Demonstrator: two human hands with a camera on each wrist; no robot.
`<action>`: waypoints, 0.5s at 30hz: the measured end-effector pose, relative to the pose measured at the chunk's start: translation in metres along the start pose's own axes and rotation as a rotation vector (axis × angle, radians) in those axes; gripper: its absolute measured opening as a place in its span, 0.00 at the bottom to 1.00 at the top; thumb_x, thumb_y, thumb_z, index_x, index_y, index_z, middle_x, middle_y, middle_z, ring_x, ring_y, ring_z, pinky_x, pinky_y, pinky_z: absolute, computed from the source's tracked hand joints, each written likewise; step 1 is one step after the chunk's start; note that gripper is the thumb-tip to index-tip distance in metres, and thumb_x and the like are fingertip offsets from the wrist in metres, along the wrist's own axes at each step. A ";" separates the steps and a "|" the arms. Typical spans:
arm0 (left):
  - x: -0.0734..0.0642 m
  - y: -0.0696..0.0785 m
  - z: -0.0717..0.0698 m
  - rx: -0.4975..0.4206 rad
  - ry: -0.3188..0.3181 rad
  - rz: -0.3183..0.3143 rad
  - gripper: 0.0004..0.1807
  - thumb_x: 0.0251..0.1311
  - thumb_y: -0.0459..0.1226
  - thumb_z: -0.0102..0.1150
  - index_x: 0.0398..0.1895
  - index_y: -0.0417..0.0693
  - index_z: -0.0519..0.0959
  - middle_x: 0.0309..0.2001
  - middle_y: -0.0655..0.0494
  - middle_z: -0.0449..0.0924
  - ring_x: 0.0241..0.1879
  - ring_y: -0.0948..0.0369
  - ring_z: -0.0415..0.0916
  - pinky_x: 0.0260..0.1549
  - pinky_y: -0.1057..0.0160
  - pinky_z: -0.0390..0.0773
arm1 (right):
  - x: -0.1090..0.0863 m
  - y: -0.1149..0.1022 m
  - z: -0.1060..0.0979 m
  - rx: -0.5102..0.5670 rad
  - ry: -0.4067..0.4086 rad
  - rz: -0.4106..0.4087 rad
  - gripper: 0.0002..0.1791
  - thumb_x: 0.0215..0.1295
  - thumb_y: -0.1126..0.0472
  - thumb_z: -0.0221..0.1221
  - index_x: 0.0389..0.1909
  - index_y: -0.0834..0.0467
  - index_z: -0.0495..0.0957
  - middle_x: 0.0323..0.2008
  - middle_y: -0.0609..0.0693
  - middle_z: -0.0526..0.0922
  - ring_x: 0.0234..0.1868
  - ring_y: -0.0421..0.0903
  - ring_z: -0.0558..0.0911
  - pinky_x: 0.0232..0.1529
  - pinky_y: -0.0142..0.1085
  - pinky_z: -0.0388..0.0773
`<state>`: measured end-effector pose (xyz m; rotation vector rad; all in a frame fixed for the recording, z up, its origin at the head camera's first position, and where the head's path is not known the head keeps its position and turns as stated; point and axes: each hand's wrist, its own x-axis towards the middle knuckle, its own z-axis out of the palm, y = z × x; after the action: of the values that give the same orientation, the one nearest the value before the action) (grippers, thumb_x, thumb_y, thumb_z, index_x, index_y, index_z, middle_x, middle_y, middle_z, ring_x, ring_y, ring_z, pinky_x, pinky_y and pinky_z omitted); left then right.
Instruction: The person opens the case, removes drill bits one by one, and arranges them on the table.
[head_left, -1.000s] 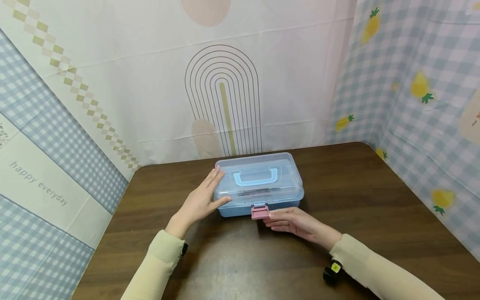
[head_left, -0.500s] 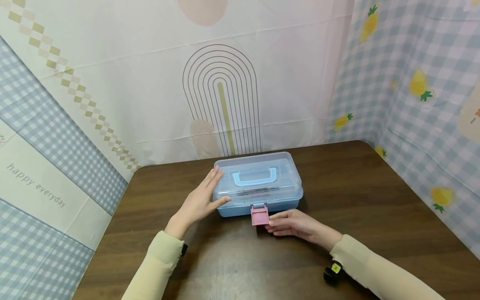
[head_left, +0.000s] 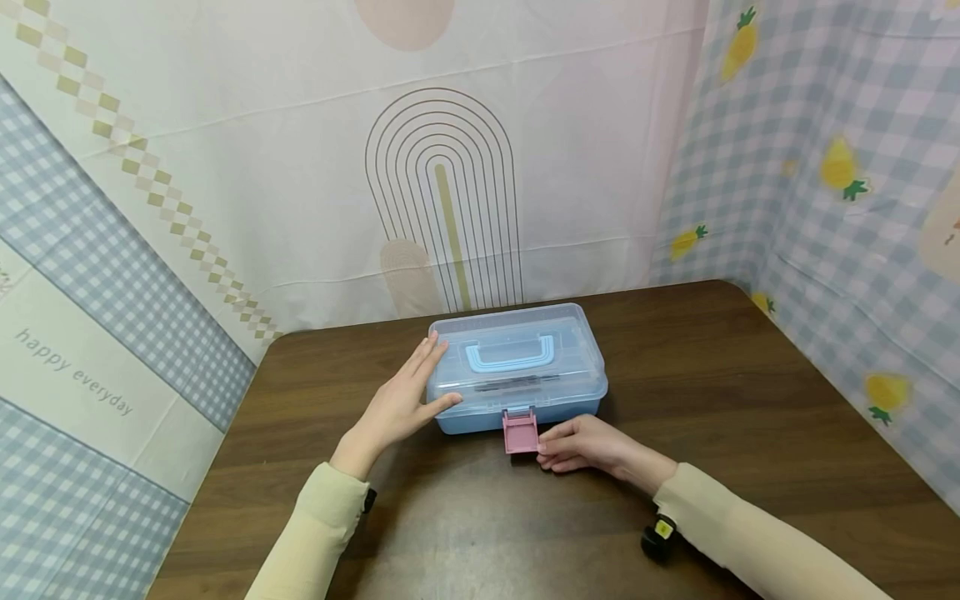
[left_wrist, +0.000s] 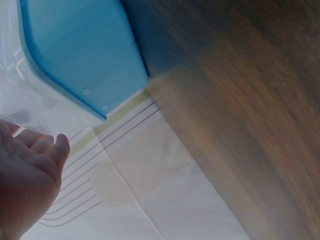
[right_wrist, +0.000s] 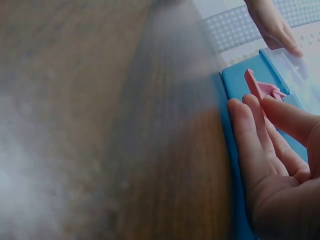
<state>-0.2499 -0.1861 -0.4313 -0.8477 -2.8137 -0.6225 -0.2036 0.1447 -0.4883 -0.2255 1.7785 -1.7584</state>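
A blue storage box point(head_left: 558, 411) with a clear lid point(head_left: 592, 367) stands near the back of the table, its lid down. A light-blue handle point(head_left: 512, 360) lies across the lid. My left hand point(head_left: 397, 404) rests on the lid's left side, fingers straight and thumb spread toward the front edge. At the front, a pink latch point(head_left: 521, 437) sticks out from the box. My right hand point(head_left: 588, 444) pinches the latch's right edge between thumb and fingers. In the right wrist view the latch point(right_wrist: 252, 85) stands away from the blue wall, its lower end partly behind my fingertips.
The dark wooden table point(head_left: 450, 525) reaches back to a white printed curtain point(head_left: 585, 192). Checked cloth with pineapples point(head_left: 817, 233) hangs at the right, more checked cloth point(head_left: 60, 467) at the left. Something dark, not clearly visible, shows through the lid.
The pink latch has swung so that its free edge extends farther toward me. My right hand has shifted slightly toward me with it. The left hand stays on the lid.
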 end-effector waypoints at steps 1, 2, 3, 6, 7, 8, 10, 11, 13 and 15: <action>0.000 0.000 0.000 0.001 0.001 0.000 0.49 0.65 0.61 0.58 0.82 0.53 0.51 0.82 0.54 0.41 0.79 0.60 0.39 0.68 0.45 0.63 | 0.001 0.000 0.000 -0.004 0.006 0.003 0.18 0.70 0.66 0.61 0.55 0.75 0.78 0.41 0.60 0.88 0.42 0.46 0.87 0.45 0.39 0.84; 0.000 0.000 0.001 0.001 0.002 -0.001 0.49 0.65 0.62 0.58 0.82 0.54 0.51 0.82 0.54 0.41 0.79 0.61 0.39 0.68 0.45 0.63 | 0.002 -0.001 0.000 -0.008 0.011 0.006 0.18 0.70 0.66 0.61 0.55 0.75 0.78 0.41 0.60 0.88 0.41 0.46 0.87 0.45 0.39 0.84; 0.000 -0.001 0.001 0.002 0.003 -0.002 0.49 0.65 0.62 0.58 0.82 0.54 0.51 0.82 0.55 0.41 0.79 0.61 0.39 0.68 0.45 0.63 | 0.002 -0.001 0.001 -0.010 0.015 0.007 0.18 0.69 0.66 0.61 0.54 0.75 0.79 0.41 0.60 0.88 0.41 0.46 0.87 0.45 0.39 0.84; 0.000 -0.002 0.002 0.002 0.008 0.000 0.49 0.65 0.63 0.58 0.82 0.54 0.51 0.82 0.56 0.41 0.79 0.61 0.39 0.67 0.45 0.64 | 0.005 0.000 0.000 -0.008 0.023 0.006 0.18 0.69 0.67 0.62 0.54 0.76 0.79 0.41 0.60 0.88 0.40 0.46 0.87 0.44 0.38 0.84; 0.000 -0.002 0.002 0.001 0.009 0.001 0.49 0.65 0.63 0.58 0.82 0.55 0.51 0.82 0.56 0.41 0.79 0.61 0.39 0.67 0.45 0.64 | 0.006 0.000 0.000 -0.007 0.027 0.006 0.18 0.69 0.67 0.61 0.53 0.76 0.78 0.41 0.60 0.88 0.40 0.46 0.87 0.44 0.38 0.84; 0.000 -0.002 0.002 -0.001 0.011 0.002 0.49 0.65 0.63 0.58 0.82 0.55 0.51 0.82 0.56 0.41 0.79 0.61 0.39 0.67 0.45 0.65 | 0.007 0.000 0.000 -0.006 0.030 0.006 0.18 0.69 0.68 0.61 0.54 0.76 0.78 0.41 0.61 0.88 0.40 0.46 0.87 0.44 0.38 0.84; 0.000 -0.002 0.002 -0.003 0.014 0.004 0.49 0.65 0.63 0.58 0.82 0.55 0.51 0.82 0.57 0.41 0.79 0.61 0.39 0.67 0.45 0.65 | 0.009 0.000 0.000 -0.003 0.036 0.007 0.18 0.70 0.69 0.60 0.55 0.77 0.77 0.42 0.61 0.87 0.40 0.46 0.87 0.44 0.38 0.84; 0.000 -0.002 0.002 -0.004 0.014 0.003 0.49 0.65 0.63 0.58 0.82 0.55 0.51 0.82 0.57 0.41 0.79 0.61 0.39 0.67 0.45 0.64 | 0.010 -0.001 0.000 -0.002 0.040 0.007 0.18 0.70 0.69 0.60 0.55 0.78 0.76 0.42 0.61 0.87 0.40 0.45 0.87 0.44 0.38 0.84; 0.000 -0.003 0.002 -0.005 0.013 0.001 0.49 0.65 0.63 0.57 0.82 0.56 0.51 0.82 0.57 0.41 0.79 0.62 0.39 0.68 0.45 0.64 | 0.011 -0.001 0.001 0.003 0.046 0.008 0.19 0.70 0.70 0.59 0.57 0.79 0.75 0.43 0.61 0.87 0.40 0.45 0.87 0.44 0.37 0.84; 0.000 -0.003 0.002 -0.005 0.012 -0.001 0.49 0.65 0.64 0.57 0.82 0.56 0.51 0.82 0.58 0.41 0.79 0.63 0.38 0.68 0.46 0.64 | 0.011 -0.002 0.001 0.008 0.048 0.006 0.20 0.70 0.71 0.58 0.58 0.80 0.73 0.44 0.62 0.87 0.41 0.44 0.87 0.45 0.36 0.84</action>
<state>-0.2515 -0.1877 -0.4338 -0.8411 -2.8036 -0.6330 -0.2127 0.1373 -0.4896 -0.1763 1.8031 -1.7804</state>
